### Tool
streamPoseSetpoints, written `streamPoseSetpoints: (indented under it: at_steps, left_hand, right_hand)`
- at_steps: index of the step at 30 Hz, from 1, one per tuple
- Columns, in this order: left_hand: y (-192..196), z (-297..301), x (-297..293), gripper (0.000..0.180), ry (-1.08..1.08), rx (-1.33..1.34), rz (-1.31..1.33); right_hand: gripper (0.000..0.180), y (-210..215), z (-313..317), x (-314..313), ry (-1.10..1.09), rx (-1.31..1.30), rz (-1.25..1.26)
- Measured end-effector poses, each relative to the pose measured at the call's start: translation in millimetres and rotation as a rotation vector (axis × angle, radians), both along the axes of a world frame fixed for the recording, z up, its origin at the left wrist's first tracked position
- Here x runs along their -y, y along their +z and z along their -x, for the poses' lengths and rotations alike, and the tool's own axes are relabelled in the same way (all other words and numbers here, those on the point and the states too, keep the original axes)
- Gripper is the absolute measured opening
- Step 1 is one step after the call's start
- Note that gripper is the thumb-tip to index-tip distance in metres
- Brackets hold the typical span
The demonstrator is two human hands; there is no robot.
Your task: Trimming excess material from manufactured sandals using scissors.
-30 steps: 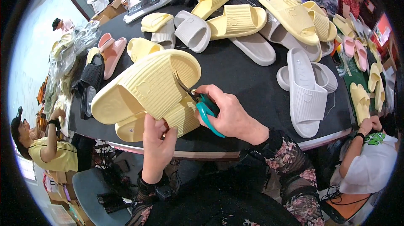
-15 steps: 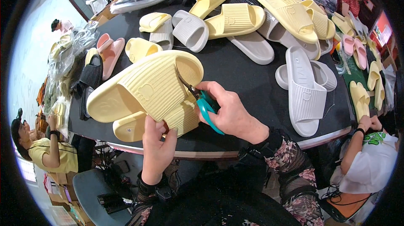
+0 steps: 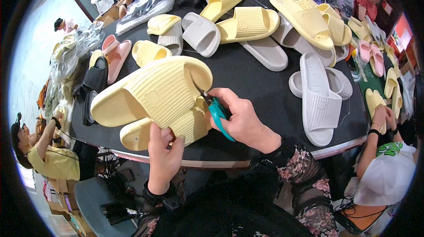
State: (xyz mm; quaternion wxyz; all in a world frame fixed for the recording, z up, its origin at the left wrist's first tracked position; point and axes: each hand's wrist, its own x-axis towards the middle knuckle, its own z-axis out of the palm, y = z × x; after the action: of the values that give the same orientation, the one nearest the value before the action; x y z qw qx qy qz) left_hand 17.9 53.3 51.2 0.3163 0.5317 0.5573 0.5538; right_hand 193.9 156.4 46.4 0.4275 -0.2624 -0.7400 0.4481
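Note:
A pale yellow slide slipper (image 3: 163,93) with a ribbed strap lies over a second yellow slipper (image 3: 134,134) near the table's front edge. My left hand (image 3: 165,155) is closed on the near edge of the upper slipper's strap, thumb and fingers pinching it. In my right hand (image 3: 249,122) is a pair of small scissors (image 3: 218,115) with teal handles. Their dark, narrow blades reach past the strap's opening edge and lie over the upper slipper's footbed. Whether the blades touch anything, I cannot tell.
Yellow and grey slippers (image 3: 247,25) are heaped at the back. A grey pair (image 3: 322,104) lies to the right, with pink (image 3: 117,60) and black (image 3: 93,80) ones on the left. Flat plastic bags (image 3: 148,9) lie at the far edge. Co-workers sit and stand around the table (image 3: 260,91).
The scissor blades have swung slightly and lie a little lower; my left hand keeps its grip. Across the table, the plastic bags have been lowered. The co-worker on the right has moved their hands.

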Motion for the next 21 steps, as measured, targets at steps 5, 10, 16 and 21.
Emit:
streamPoseSetpoints:
  at_steps: [5,10,16,21]
  left_hand:
    - [11,14,6,0.058,-0.019,0.153,0.01]
    - [14,24,14,0.068,-0.181,0.292,0.077]
    - [11,30,14,0.062,-0.36,0.196,0.211]
    - [28,43,9,0.057,-0.293,-0.298,0.139]
  right_hand:
    - [0.044,-8,-1,-7,-0.173,-0.198,0.069]
    - [0.05,-8,3,-9,-0.143,-0.182,0.156]
    - [0.044,-7,3,-14,-0.109,-0.17,0.318]
    - [0.039,-7,-3,-26,-0.246,-0.297,0.203]
